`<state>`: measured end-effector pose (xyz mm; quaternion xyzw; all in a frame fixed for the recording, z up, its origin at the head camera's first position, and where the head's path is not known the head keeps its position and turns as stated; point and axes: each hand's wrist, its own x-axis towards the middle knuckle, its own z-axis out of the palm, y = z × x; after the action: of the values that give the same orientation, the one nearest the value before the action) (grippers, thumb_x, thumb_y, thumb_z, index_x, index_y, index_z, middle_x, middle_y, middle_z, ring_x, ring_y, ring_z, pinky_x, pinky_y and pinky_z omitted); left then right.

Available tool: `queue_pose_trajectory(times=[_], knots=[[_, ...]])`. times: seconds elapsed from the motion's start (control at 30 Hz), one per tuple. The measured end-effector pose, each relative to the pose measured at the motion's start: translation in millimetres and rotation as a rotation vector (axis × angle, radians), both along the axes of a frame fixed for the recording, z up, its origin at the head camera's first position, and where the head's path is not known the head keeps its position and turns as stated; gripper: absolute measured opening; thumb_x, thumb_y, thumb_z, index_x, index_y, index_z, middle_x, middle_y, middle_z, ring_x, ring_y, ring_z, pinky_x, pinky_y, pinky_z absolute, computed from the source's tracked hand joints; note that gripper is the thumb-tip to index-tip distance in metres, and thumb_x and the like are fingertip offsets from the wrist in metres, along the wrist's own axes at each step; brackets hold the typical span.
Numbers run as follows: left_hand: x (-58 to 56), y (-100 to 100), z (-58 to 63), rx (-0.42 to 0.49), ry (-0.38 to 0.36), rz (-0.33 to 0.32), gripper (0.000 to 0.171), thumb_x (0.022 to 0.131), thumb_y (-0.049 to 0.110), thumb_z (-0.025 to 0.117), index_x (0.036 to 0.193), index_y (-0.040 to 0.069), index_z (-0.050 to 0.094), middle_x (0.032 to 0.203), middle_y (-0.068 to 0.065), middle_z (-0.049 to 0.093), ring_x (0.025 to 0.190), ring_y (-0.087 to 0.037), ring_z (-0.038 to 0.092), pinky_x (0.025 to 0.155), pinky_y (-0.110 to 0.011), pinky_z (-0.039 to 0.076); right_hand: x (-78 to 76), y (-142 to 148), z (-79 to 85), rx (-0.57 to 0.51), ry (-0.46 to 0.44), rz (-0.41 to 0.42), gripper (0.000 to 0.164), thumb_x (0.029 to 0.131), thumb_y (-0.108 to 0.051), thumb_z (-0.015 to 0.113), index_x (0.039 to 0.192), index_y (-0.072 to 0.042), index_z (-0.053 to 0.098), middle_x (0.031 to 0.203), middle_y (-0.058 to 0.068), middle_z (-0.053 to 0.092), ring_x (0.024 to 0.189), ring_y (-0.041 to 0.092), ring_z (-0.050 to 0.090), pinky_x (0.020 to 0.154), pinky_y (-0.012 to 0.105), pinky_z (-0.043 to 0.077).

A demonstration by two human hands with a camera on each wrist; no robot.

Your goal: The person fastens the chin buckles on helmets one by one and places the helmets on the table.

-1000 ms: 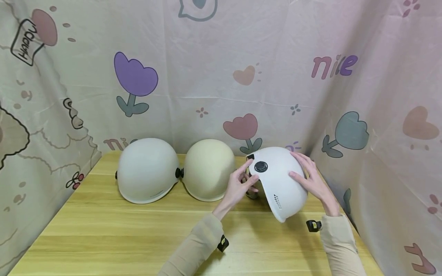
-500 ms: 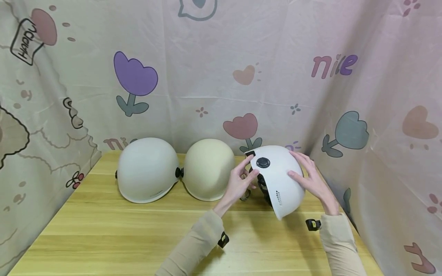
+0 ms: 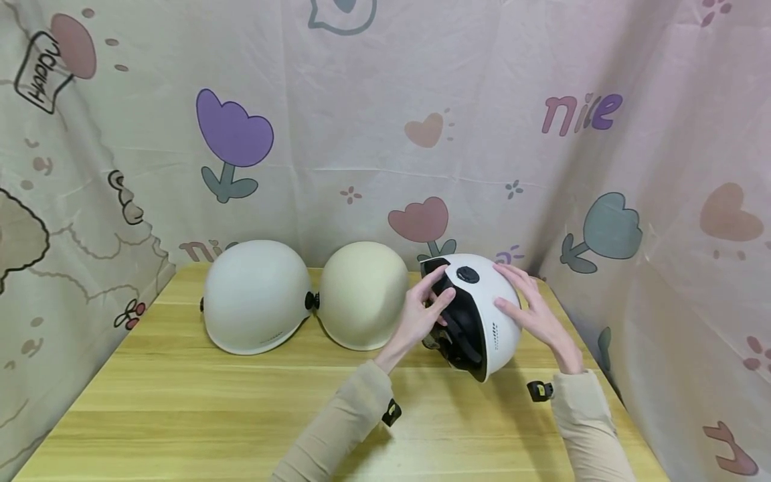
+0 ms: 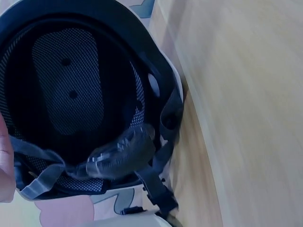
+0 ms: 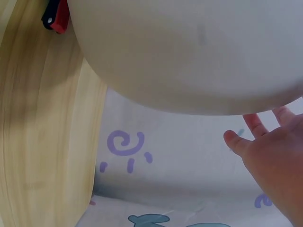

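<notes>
White helmet (image 3: 508,335) has been rotated since the earlier frames: its black lining (image 3: 466,325) is now turned toward the head camera, and the round black knob (image 3: 467,275) has been carried up and right.

Main risk, as judged: slip. Smooth shell is held high, with most of the bulk below both hands, so any easing on one side could let it swing. Cream helmet (image 3: 364,294), just beside, could be bumped by the left hand. Loose chin strap (image 4: 45,180) could be snagged by fingers.

Grip: helmet is held between both hands. Side edge is pinched by the left hand (image 3: 417,313), thumb and index close together; inner fingertips partly hidden. Shell's far side is cupped by the right hand (image 3: 536,316), thumb spread from fingers. Contact with the table (image 3: 241,408) can't be told.
</notes>
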<state>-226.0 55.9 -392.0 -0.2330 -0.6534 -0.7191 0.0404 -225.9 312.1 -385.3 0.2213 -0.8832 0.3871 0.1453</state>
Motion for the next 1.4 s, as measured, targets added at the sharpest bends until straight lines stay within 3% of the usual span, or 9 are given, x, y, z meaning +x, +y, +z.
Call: queue_pose_trajectory(times=[0.1, 0.27, 0.4, 0.57, 0.73, 0.83, 1.03, 1.23, 1.4], knots=[[-6.9, 0, -7.4, 0.0, 0.002, -0.018, 0.051, 0.1, 0.004, 0.059, 0.149, 0.0, 0.046, 0.154, -0.021, 0.047, 0.063, -0.006, 0.05, 0.052, -0.035, 0.059, -0.4, -3, 0.9, -0.003, 0.023, 0.004, 0.062, 0.09, -0.01, 0.067, 0.149, -0.012, 0.048, 0.158, 0.02, 0.036, 0.143, 0.04, 0.025, 0.107, 0.073, 0.023], [-12.9, -1, -15.4, 0.014, 0.006, -0.071, 0.047, 0.104, 0.009, 0.052, 0.151, 0.003, 0.044, 0.147, -0.022, 0.053, 0.072, -0.008, 0.052, 0.054, -0.027, 0.059, -1.0, -14, 6.2, 0.008, 0.096, 0.034, 0.058, 0.086, -0.008, 0.07, 0.143, -0.007, 0.055, 0.154, 0.021, 0.041, 0.141, 0.04, 0.028, 0.107, 0.062, 0.024], [-13.3, -4, -17.4, 0.024, 0.015, -0.087, 0.044, 0.107, 0.011, 0.048, 0.15, 0.004, 0.046, 0.143, -0.022, 0.055, 0.075, -0.009, 0.052, 0.056, -0.027, 0.059, 0.1, -23, 11.8, 0.028, 0.113, 0.044, 0.06, 0.084, -0.011, 0.074, 0.141, -0.009, 0.057, 0.152, 0.018, 0.045, 0.14, 0.038, 0.03, 0.106, 0.059, 0.026], [-13.7, -6, -21.0, 0.032, 0.02, -0.086, 0.042, 0.107, 0.016, 0.048, 0.148, 0.008, 0.05, 0.128, -0.026, 0.061, 0.074, -0.009, 0.051, 0.055, -0.03, 0.059, -1.9, -28, 15.1, 0.06, 0.103, -0.013, 0.061, 0.084, -0.016, 0.077, 0.142, -0.01, 0.056, 0.151, 0.017, 0.047, 0.14, 0.038, 0.031, 0.108, 0.061, 0.027], [-16.3, -8, -27.6, 0.048, 0.023, -0.087, 0.042, 0.107, 0.013, 0.048, 0.148, 0.005, 0.048, 0.146, -0.021, 0.054, 0.074, -0.012, 0.049, 0.054, -0.026, 0.058, -9.4, -27, 10.5, 0.03, 0.143, -0.036, 0.056, 0.086, -0.011, 0.071, 0.139, -0.004, 0.056, 0.146, 0.022, 0.05, 0.136, 0.041, 0.033, 0.107, 0.059, 0.027], [-18.6, -9, -32.5, 0.049, 0.027, -0.075, 0.042, 0.106, 0.01, 0.048, 0.148, 0.002, 0.048, 0.145, -0.026, 0.052, 0.073, -0.015, 0.049, 0.054, -0.026, 0.058, -12.1, -26, 7.1, 0.006, 0.189, -0.018, 0.057, 0.082, -0.003, 0.065, 0.138, 0.001, 0.055, 0.141, 0.026, 0.052, 0.131, 0.044, 0.035, 0.105, 0.056, 0.026], [-20.1, -15, -40.7, 0.017, -0.014, -0.058, 0.041, 0.107, 0.011, 0.048, 0.146, 0.0, 0.049, 0.112, -0.034, 0.052, 0.073, -0.015, 0.05, 0.057, -0.038, 0.061, -11.8, -26, 8.6, 0.086, 0.124, -0.075, 0.075, 0.077, -0.005, 0.055, 0.15, -0.008, 0.043, 0.14, 0.026, 0.046, 0.129, 0.044, 0.028, 0.1, 0.06, 0.026], [-19.7, -22, -50.4, -0.042, -0.1, -0.059, 0.042, 0.107, 0.012, 0.048, 0.146, -0.002, 0.046, 0.142, -0.028, 0.049, 0.081, -0.025, 0.054, 0.069, -0.062, 0.058, -8.0, -24, 10.0, 0.149, 0.073, -0.124, 0.082, 0.074, -0.003, 0.052, 0.154, -0.014, 0.04, 0.148, 0.026, 0.035, 0.135, 0.047, 0.019, 0.099, 0.067, 0.025], [-20.3, -24, -59.7, -0.105, -0.164, -0.082, 0.045, 0.105, 0.011, 0.049, 0.149, 0.002, 0.042, 0.146, -0.027, 0.047, 0.101, -0.047, 0.061, 0.077, -0.068, 0.056, -9.0, -21, 8.8, 0.138, 0.125, -0.099, 0.081, 0.072, 0.001, 0.053, 0.152, -0.008, 0.042, 0.161, 0.021, 0.03, 0.147, 0.047, 0.014, 0.111, 0.071, 0.019]])
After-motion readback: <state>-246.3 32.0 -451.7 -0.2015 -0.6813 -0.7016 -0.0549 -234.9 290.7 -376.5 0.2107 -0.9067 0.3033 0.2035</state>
